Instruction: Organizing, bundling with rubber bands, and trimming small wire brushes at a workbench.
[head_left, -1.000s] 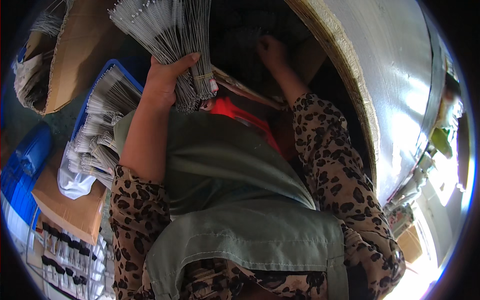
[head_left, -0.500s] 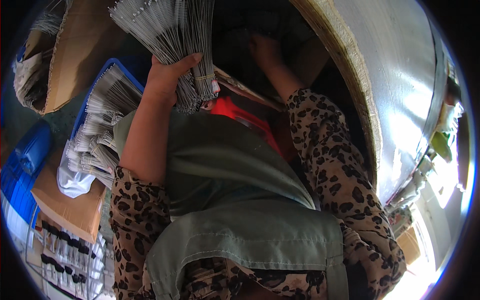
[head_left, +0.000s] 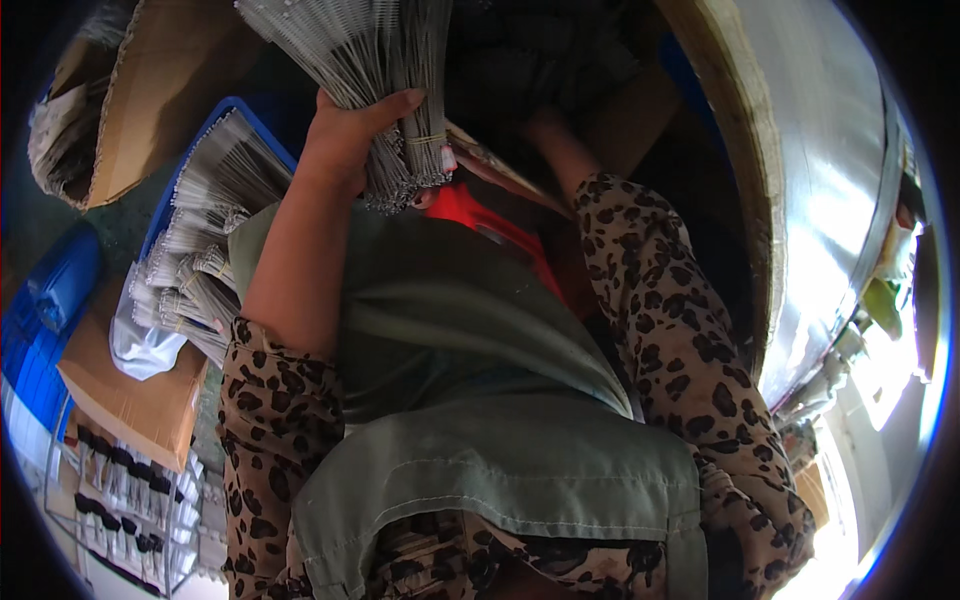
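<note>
Several bundles of thin wire tube brushes [head_left: 335, 60] stand upright in my left hand [head_left: 340, 135]. Its fingers wrap round the wire stems, with the thumb across the front, and a band ties one bundle near its looped lower ends. My right hand [head_left: 548, 125] reaches into the dark space below the table edge. Shadow hides its fingers, so whatever it touches does not show. More tied bundles of wire brushes [head_left: 185, 270] lie beside my left forearm in a blue crate [head_left: 160, 215].
To the right curves a metal-topped table [head_left: 815, 190] with a rough edge. Cardboard boxes stand at the upper left [head_left: 150, 100] and lower left [head_left: 130, 390]. Black-headed brushes [head_left: 120, 490] sit in a wire rack. Something red [head_left: 490, 220] lies beyond my apron.
My left hand, still round the wire brushes, has shifted slightly up and right in view. My right hand has become dimmer, sunk further into shadow. The whole view has moved a little.
</note>
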